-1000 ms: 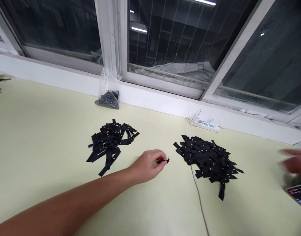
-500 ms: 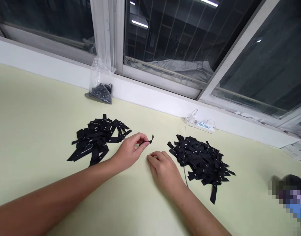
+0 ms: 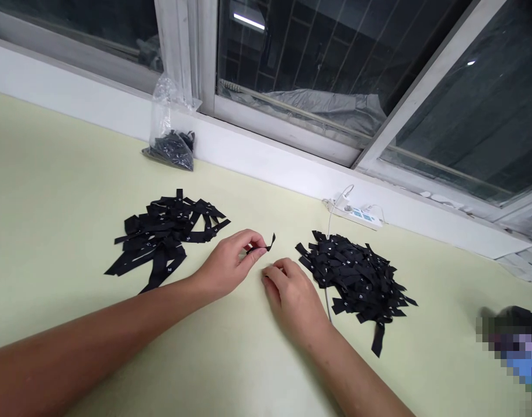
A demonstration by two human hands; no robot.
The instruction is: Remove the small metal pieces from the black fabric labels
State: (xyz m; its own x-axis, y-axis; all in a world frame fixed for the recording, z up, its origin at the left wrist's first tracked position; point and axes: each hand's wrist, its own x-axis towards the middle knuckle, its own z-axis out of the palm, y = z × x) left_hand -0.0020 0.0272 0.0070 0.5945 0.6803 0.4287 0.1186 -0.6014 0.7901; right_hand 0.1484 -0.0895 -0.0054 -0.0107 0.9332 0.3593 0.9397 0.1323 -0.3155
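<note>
Lightly, the left hand [image 3: 237, 260] pinches a black strip [image 3: 271, 242], fingers curled.

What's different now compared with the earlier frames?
The right hand has come in from the far right to beside the left hand; whether it holds anything is unclear. The left hand has moved slightly forward, and more of its black strip shows past the fingers. It has kept hold of the strip. The left pile, right pile and bag look unmoved.
</note>
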